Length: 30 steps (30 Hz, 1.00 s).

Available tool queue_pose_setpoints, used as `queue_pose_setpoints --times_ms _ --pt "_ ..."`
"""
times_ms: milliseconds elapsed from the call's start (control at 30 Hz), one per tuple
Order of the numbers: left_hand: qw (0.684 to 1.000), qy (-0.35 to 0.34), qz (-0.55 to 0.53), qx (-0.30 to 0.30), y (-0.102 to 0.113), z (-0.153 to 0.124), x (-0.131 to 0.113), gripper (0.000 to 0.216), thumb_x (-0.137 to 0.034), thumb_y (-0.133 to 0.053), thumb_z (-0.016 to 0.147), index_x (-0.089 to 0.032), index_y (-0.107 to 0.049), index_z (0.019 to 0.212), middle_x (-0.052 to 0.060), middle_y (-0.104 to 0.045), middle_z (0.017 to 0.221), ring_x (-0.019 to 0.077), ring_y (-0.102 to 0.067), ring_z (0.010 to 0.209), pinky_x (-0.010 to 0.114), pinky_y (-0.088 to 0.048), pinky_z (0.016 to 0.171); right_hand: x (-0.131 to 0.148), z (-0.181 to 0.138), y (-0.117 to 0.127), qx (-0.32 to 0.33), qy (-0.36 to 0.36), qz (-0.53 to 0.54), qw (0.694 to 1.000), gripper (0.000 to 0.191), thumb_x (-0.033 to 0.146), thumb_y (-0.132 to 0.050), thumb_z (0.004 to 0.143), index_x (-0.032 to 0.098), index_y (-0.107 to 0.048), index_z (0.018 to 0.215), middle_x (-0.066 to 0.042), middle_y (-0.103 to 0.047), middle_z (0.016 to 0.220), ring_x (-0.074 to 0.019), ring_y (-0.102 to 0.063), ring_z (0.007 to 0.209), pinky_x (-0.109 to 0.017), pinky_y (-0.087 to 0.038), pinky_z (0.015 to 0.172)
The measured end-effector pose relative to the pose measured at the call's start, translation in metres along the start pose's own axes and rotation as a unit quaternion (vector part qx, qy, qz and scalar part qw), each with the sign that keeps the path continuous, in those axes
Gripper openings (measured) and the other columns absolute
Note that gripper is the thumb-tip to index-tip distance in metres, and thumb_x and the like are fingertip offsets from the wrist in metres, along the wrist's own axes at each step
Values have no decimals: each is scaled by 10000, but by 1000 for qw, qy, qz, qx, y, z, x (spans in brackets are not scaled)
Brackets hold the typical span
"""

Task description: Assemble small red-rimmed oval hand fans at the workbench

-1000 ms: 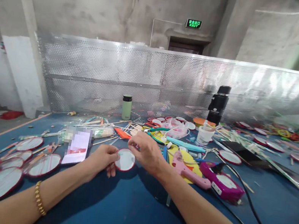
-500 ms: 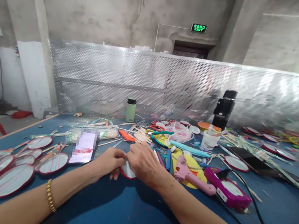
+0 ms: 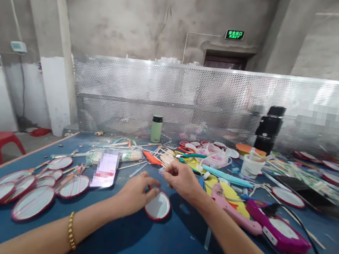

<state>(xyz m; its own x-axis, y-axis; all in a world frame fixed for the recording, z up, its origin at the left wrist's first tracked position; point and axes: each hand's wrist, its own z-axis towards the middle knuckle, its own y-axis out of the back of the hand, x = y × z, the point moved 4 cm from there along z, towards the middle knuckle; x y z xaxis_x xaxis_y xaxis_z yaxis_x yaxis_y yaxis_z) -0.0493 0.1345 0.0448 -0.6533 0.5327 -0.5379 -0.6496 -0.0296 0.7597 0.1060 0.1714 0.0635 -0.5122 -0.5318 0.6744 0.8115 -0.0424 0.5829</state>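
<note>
A small round white disc with a red rim (image 3: 158,206) lies on the blue table between my hands. My left hand (image 3: 136,193) is at its left edge, fingers curved and apart, with nothing visible gripped. Beyond the disc and to its right, my right hand (image 3: 182,181) is closed in a pinch beside a bunch of flat wooden sticks (image 3: 168,157). What its fingertips hold, if anything, I cannot make out. An orange pointed piece (image 3: 151,158) lies left of the sticks. A pink glue gun (image 3: 235,213) rests to the right of my right hand.
Several red-rimmed discs (image 3: 34,203) overlap at the left, near a phone (image 3: 106,170). On the right are a purple device (image 3: 282,232) with black cables and a white cup (image 3: 251,167). A green bottle (image 3: 156,130) and a black flask (image 3: 268,129) stand before the perforated metal screen (image 3: 136,90).
My hands have drawn apart, and the disc they partly covered shows almost fully on the table. My right hand has come off it toward the sticks. The view has swung slightly left.
</note>
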Motion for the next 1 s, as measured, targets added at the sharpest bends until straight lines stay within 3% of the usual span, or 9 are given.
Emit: queue_pose_setpoints --times_ms 133,267,367,533,700,767,867,1000 --pt "992 16 -117 -48 5 4 0 251 -307 -518 839 -166 -711 918 53 -669 817 171 -556 710 277 -401 635 6 -3 -6 14 2 28 1000 61 222 -599 719 164 -619 717 22 -594 580 -94 -522 499 -199 -375 480" --pt "971 62 -222 -64 5 5 2 233 -364 -574 797 -144 -646 818 -19 -536 588 110 -428 501 236 -323 490 13 -6 -9 22 -15 65 998 98 252 -605 717 160 -604 687 20 -577 560 -93 -516 489 -195 -374 456" --pt "956 88 -273 -62 6 3 1 242 -385 -591 785 -151 -611 844 -54 -482 532 94 -396 449 218 -296 447 15 -7 -12 45 -24 73 996 92 245 -605 709 158 -599 678 27 -562 537 -89 -505 467 -192 -367 438" --pt "956 97 -263 -83 13 1 -1 199 -361 -581 785 -168 -568 739 -67 -445 473 85 -379 430 207 -280 437 15 -9 -17 74 -15 96 993 151 302 -623 719 160 -587 682 32 -551 541 -85 -503 462 -190 -372 433" --pt "965 82 -240 -68 13 4 2 167 -320 -527 802 -175 -556 723 -64 -450 484 92 -388 443 217 -287 457 17 -10 -15 120 -40 187 974 233 387 -649 723 167 -573 740 38 -546 584 -110 -552 485 -211 -420 439" --pt "974 57 -208 -65 14 5 2 125 -274 -531 779 -172 -550 709 -60 -459 522 93 -391 475 222 -294 479 18 -9 -13 100 -36 182 978 201 356 -645 729 166 -577 730 38 -547 571 -109 -542 484 -215 -414 454" --pt "984 5 -161 -71 14 4 -2 89 -194 -528 738 -174 -514 652 -56 -445 565 93 -378 533 224 -280 507 24 -9 -9 9 8 69 998 39 184 -609 712 166 -582 690 34 -552 565 -97 -513 517 -208 -384 502" --pt "979 -12 -187 -84 16 0 -9 67 -192 -540 743 -173 -519 683 -56 -450 588 91 -389 549 222 -289 516 28 -8 -9 -39 40 -45 997 93 76 -592 671 167 -576 678 30 -564 615 -95 -493 576 -205 -357 539"
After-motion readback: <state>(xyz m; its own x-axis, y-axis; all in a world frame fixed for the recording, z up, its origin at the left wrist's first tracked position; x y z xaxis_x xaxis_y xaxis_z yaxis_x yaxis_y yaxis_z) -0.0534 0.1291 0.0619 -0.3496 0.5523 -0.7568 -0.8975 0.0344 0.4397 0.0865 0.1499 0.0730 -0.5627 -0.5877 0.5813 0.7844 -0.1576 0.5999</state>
